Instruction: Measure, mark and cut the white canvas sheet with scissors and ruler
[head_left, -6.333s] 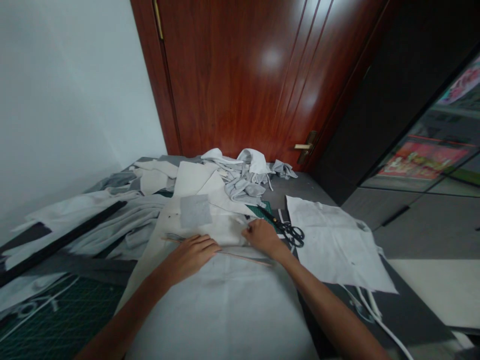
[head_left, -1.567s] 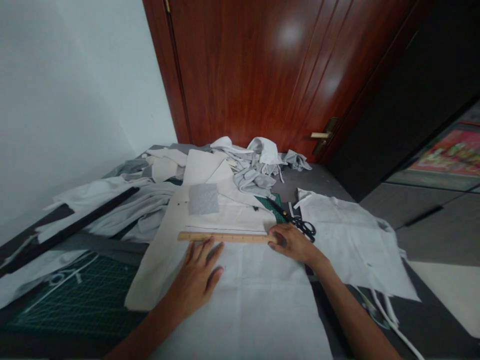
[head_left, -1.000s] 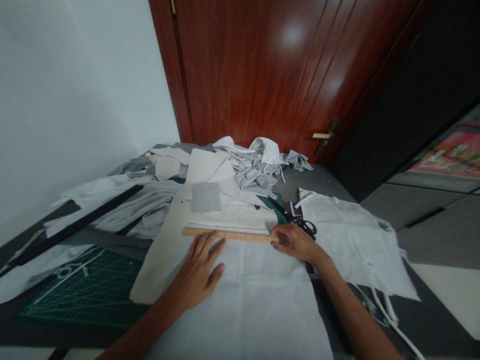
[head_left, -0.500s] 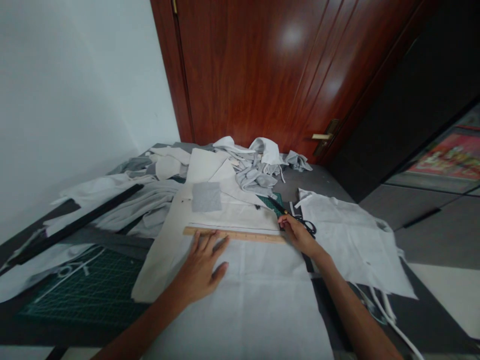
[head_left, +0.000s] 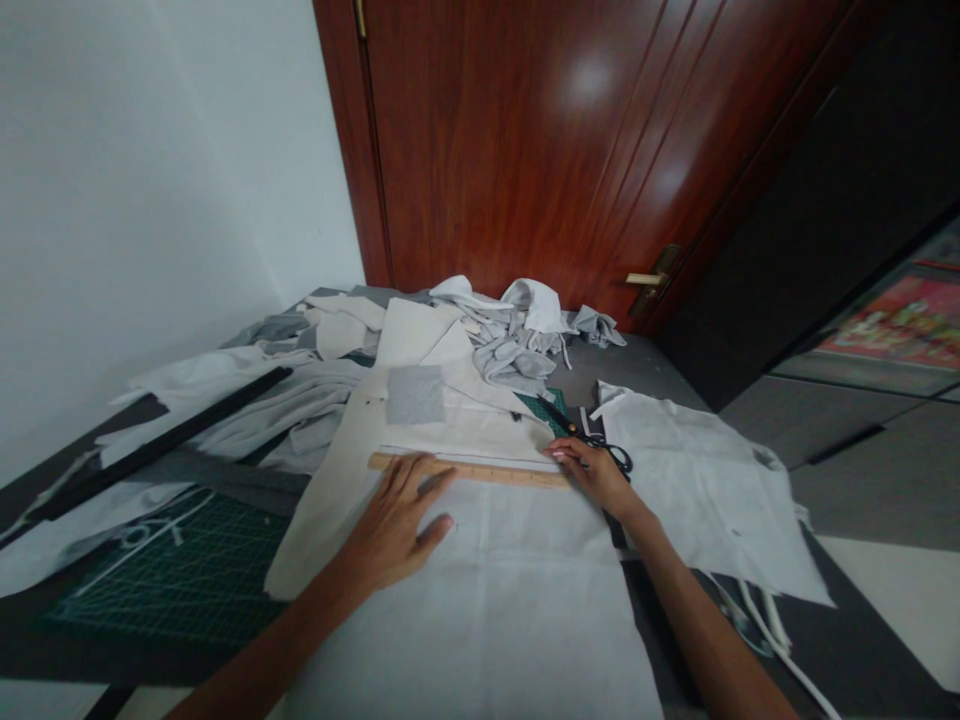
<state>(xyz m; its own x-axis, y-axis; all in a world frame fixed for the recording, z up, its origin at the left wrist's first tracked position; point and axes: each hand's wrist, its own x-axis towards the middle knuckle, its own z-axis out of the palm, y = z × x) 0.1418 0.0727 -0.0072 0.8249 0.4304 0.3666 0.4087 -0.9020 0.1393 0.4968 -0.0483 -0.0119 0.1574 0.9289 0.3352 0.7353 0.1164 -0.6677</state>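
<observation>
Wooden ruler on white fabric: left hand pressing with released, spread fingers, right hand curling at its end, grip unclear.

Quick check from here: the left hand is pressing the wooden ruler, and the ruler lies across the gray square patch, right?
Not quite. The head view shows the wooden ruler below the gray square patch, apart from it, on the white fabric. The left hand is pressing it, as you said.

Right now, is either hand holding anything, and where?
The left hand presses the left end of the wooden ruler, not gripping. The right hand meets its right end; whether it holds anything cannot be told.
</observation>
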